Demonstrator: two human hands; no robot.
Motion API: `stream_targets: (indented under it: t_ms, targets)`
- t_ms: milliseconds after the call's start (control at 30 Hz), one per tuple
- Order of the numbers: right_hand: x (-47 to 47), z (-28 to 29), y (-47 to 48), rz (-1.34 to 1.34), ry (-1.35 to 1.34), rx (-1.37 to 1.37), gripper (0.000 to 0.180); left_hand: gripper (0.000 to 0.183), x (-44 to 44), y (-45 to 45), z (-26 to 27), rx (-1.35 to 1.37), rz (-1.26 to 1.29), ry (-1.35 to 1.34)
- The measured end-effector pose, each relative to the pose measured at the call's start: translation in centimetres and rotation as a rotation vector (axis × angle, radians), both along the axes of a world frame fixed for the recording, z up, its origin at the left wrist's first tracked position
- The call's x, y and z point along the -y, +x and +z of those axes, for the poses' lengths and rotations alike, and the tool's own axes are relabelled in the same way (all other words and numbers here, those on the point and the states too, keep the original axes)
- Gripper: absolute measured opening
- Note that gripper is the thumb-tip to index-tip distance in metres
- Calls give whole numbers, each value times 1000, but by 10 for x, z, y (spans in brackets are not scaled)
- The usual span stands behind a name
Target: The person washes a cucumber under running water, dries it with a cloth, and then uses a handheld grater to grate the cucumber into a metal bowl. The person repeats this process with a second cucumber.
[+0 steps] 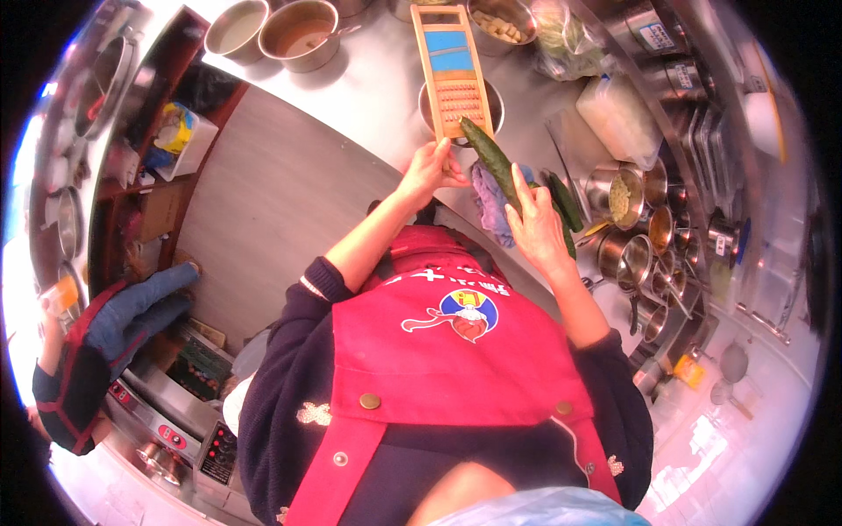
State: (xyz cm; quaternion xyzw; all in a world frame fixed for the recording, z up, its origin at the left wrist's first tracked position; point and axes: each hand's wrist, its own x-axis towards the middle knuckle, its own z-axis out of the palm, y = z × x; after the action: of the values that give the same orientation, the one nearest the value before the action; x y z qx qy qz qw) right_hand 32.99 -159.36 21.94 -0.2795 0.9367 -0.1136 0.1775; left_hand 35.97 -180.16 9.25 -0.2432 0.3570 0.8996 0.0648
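Observation:
My left hand (427,172) grips the near end of a wooden-framed grater (459,75), which has a blue slicing panel and a row-toothed shredding plate. Beneath the grater sits a round metal bowl (498,108), mostly covered by it. A long green cucumber (488,152) is in my right hand (539,220), its far tip at the lower end of the shredding plate. My right index finger lies extended along its side. More cucumbers (564,200) rest on the counter beyond my right hand. A bunched purple cloth (492,200) lies beneath the cucumber, between my hands.
Two metal pots (299,39) with liquid stand at the back left. A bowl of pale chunks (501,26), bagged greens (567,39) and a filled plastic bag (621,121) are at right. A knife (566,158) lies near several metal pots (618,191). Another person (125,329) is at left.

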Motion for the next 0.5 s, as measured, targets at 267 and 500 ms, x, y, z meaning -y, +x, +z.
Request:
stream_targets:
  t_ms: [267,500]
  targets:
    - [22,26,23,9,165,23,68,46,-21,-10,-23,235,158,-332]
    - [42,36,17,8,218,4,64,54,-30,-10,-11,267,180,-933]
